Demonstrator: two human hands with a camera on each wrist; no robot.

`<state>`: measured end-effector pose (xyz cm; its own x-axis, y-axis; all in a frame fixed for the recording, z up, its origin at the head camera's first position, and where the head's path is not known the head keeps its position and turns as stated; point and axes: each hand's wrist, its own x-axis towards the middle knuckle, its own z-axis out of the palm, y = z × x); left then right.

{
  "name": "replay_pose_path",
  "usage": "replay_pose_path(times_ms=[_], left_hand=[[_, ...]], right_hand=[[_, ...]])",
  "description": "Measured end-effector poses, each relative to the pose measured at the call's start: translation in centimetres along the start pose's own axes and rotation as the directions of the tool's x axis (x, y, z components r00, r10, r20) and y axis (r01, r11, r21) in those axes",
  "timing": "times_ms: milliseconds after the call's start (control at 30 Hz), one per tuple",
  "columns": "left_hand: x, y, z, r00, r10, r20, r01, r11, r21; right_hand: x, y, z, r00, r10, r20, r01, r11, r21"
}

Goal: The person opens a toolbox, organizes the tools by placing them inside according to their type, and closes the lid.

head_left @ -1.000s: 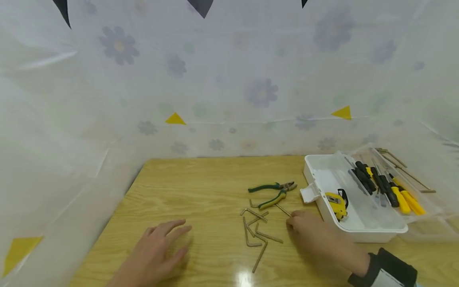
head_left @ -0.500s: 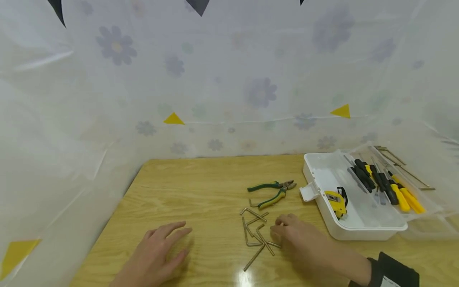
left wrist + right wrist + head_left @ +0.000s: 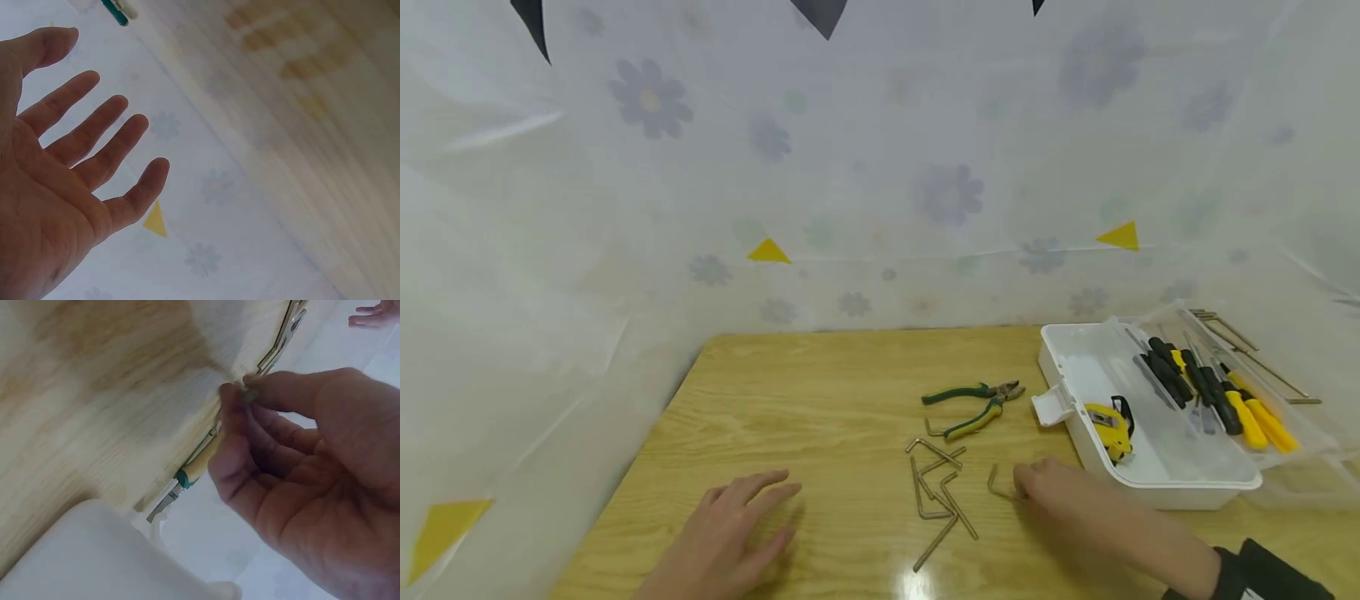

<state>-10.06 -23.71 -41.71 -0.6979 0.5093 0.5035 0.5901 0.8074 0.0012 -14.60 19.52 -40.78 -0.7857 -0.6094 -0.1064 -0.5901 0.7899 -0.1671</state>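
Observation:
My right hand (image 3: 1060,492) pinches one end of an L-shaped hex key (image 3: 992,482) between thumb and fingertips, low over the table. The bent end points away from the fingers. In the right wrist view, the fingers (image 3: 234,419) hide most of the key. Just left of it lies a loose, overlapping pile of several hex keys (image 3: 960,511). Behind the pile are pliers (image 3: 973,423) with green and yellow handles, partly over another hex key (image 3: 930,430). My left hand (image 3: 726,529) holds nothing, its fingers spread and relaxed above the table at the left; the left wrist view shows its bare palm (image 3: 50,194).
A white toolbox (image 3: 1180,497) stands at the right with its lid open. Inside is a yellow tape measure (image 3: 1105,427). Several screwdrivers (image 3: 1232,408) and more hex keys (image 3: 1270,371) lie in the clear lid. A plastic sheet (image 3: 880,167) hangs behind the table (image 3: 805,375).
My right hand came from beside the pliers to the pile, where a hex key now lies differently. It then drew another key out of the pile, to the right. The left hand stayed put.

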Motion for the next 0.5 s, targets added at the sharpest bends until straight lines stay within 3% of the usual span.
replay_pose_path(times_ms=[133,333,500], left_hand=[[0.0,-0.1,0.0,1.000,0.015,-0.009,-0.015,1.000,0.011],[0.2,-0.2,0.0,0.999,0.031,-0.025,-0.031,0.999,0.011],[0.3,-0.1,0.0,0.999,0.034,-0.020,-0.034,0.999,0.001]], right_hand=[[-0.6,0.2,-0.2,1.000,0.025,-0.013,-0.022,0.987,0.162],[-1.2,-0.1,0.1,0.993,-0.023,-0.119,0.042,0.986,0.162],[-1.6,-0.4,0.0,0.995,0.038,-0.091,-0.019,0.979,0.202]])
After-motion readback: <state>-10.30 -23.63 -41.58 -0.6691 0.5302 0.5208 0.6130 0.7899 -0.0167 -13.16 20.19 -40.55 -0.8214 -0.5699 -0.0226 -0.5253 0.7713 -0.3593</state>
